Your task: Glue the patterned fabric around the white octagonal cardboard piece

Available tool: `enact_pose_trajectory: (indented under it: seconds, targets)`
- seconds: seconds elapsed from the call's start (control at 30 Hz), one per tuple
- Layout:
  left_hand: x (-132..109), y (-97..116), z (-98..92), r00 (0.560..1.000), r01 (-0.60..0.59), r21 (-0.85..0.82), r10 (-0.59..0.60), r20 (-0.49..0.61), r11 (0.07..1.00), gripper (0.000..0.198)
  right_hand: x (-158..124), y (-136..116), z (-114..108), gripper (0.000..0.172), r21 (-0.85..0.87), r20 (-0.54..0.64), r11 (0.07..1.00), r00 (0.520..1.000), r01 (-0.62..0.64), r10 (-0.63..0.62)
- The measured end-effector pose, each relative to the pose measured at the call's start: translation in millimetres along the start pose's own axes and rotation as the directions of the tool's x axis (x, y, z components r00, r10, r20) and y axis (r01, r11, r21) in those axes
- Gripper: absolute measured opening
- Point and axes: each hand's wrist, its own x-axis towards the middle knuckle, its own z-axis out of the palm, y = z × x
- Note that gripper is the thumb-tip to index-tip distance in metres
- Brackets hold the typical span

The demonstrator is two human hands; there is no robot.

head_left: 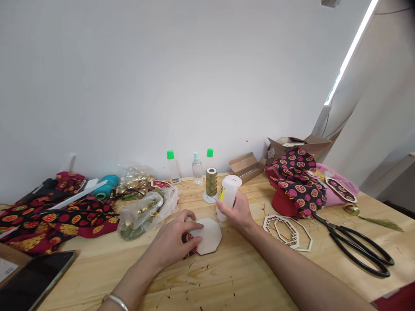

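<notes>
My right hand grips a white squeeze bottle of glue with a yellow label, upside down, its nozzle just above the edge of a pale octagonal board. My left hand rests on that board's left side, fingers across it. A scrap of dark red patterned fabric shows under those fingers at the board's edge. A gold thread spool stands on a white disc just beyond the bottle.
Black-handled scissors and wooden lattice frames lie on the wooden table at right. Patterned fabric piles flank the work. A plastic bag of gold pieces, several bottles and a phone also sit nearby.
</notes>
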Motion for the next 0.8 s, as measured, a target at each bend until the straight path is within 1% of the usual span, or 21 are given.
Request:
enact_pose_trajectory:
  seconds: [0.17,0.4,0.57,0.73,0.8]
  targets:
    - [0,0,0.0,1.0,-0.004,0.017,0.004,0.0,1.0,0.027,-1,1,0,0.02,0.048,0.035,0.999,0.999,-0.007,0.006]
    - [-1,-2,0.7,1.0,-0.006,0.023,0.006,-0.003,1.0,0.028,-1,10,2,0.027,-0.003,-0.028,1.0,1.0,0.012,-0.013]
    - [0,-2,1.3,1.0,-0.009,0.017,0.009,-0.012,1.0,0.028,-2,10,2,0.023,0.014,0.008,0.999,0.999,0.039,-0.039]
    - [-1,-1,0.7,1.0,-0.005,0.008,0.005,-0.014,1.0,0.027,-1,8,1,0.024,0.026,-0.012,0.999,1.0,0.019,-0.019]
    - [-1,-2,0.7,1.0,-0.006,0.001,0.006,-0.01,1.0,0.027,-1,7,1,0.022,0.063,0.011,0.998,1.0,0.023,-0.023]
